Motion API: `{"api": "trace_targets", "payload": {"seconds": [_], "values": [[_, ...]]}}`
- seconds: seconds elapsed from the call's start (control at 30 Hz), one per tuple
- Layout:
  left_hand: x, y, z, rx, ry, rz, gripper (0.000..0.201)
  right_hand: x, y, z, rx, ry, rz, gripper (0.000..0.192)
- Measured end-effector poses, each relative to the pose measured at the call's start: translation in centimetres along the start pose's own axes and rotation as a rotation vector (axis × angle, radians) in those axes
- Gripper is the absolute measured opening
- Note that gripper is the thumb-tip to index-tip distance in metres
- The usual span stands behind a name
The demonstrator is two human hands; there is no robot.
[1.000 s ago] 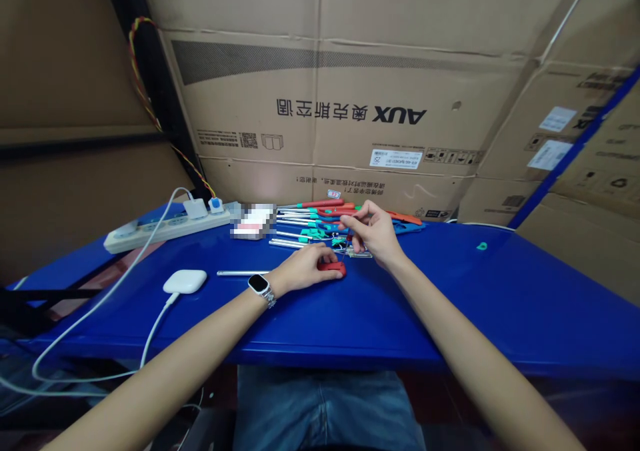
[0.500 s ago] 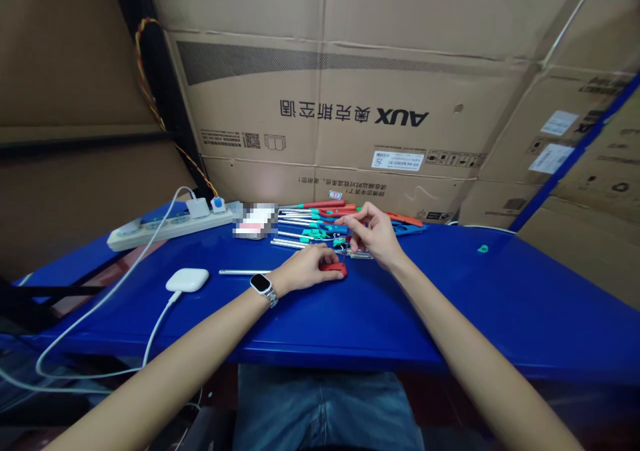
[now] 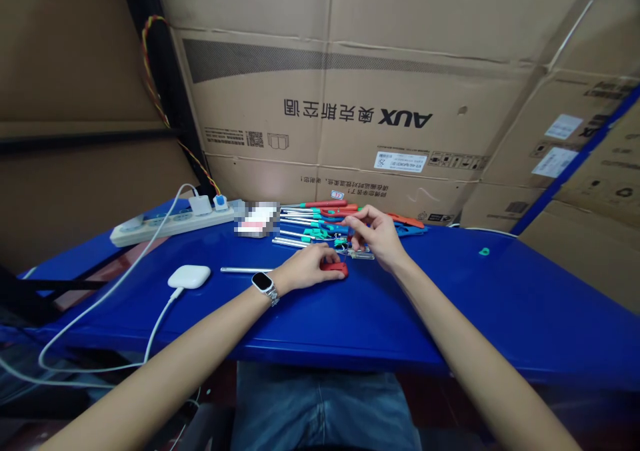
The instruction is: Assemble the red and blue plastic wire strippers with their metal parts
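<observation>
My left hand point(image 3: 310, 264), with a watch on its wrist, is closed around the red handle of a long-nose lighter point(image 3: 339, 271). The lighter lies low over the table, and its metal tube points left from under my palm. Just above and to the right, my right hand point(image 3: 377, 234) has thumb and forefinger pinched together over the handle's end. Whatever is between those fingertips is too small to make out. Behind both hands lie several more long-nose lighters point(image 3: 300, 216) with red, blue and orange handles and green parts. A transparent piece point(image 3: 364, 254) rests beneath my right hand.
On the blue table point(image 3: 425, 318), a white earbud case point(image 3: 189, 276) with a cable lies left. Farther back are a power strip point(image 3: 160, 228) and a blurred-out box point(image 3: 257, 219). A small green piece point(image 3: 484, 252) sits right. Cardboard point(image 3: 350, 71) walls the back.
The camera view has shifted slightly. Both hands keep nearly the same pose, the left on the red lighter and the right pinched above it.
</observation>
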State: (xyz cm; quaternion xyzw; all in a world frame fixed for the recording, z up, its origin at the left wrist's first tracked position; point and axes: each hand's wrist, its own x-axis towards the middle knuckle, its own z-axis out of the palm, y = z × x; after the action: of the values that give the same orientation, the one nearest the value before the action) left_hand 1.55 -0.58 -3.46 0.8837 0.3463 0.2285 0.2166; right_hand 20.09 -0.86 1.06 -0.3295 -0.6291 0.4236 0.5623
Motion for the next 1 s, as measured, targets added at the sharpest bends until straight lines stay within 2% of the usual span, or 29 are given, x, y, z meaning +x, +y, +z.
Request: {"api": "trace_targets", "payload": {"seconds": [0.13, 0.2, 0.27, 0.43, 0.53, 0.67, 0.77, 0.87, 1.0], "values": [[0.0, -0.2, 0.1, -0.004, -0.002, 0.013, 0.036, 0.0, 0.3, 0.9, 0.019, 0.06, -0.001, 0.052], [0.1, -0.4, 0.1, -0.009, -0.001, 0.016, 0.037, -0.1, 0.4, 1.1, 0.015, 0.069, -0.016, 0.048], [0.1, -0.5, 0.2, -0.009, -0.001, 0.021, 0.038, -0.4, 0.5, 1.1, 0.013, 0.037, -0.033, 0.04], [0.1, -0.5, 0.1, 0.015, -0.001, 0.018, 0.037, -0.6, 0.2, 0.1, -0.016, -0.108, -0.005, 0.04], [0.1, -0.4, 0.2, 0.019, -0.001, 0.014, 0.036, -0.6, 0.1, 0.1, -0.029, -0.1, 0.001, 0.039], [0.1, -0.6, 0.3, 0.02, 0.006, 0.039, 0.036, -0.6, 0.2, 0.6, -0.009, -0.07, 0.008, 0.048], [0.1, -0.7, 0.3, 0.024, 0.009, 0.041, 0.037, -0.7, 0.5, 0.8, -0.002, -0.05, -0.024, 0.043], [0.1, -0.5, 0.2, 0.017, 0.005, 0.029, 0.037, -0.8, 0.6, 0.6, -0.017, -0.069, -0.045, 0.04], [0.0, -0.3, 0.1, 0.01, -0.002, 0.021, 0.04, -0.7, 0.3, -0.1, -0.009, -0.096, 0.011, 0.043]]}}
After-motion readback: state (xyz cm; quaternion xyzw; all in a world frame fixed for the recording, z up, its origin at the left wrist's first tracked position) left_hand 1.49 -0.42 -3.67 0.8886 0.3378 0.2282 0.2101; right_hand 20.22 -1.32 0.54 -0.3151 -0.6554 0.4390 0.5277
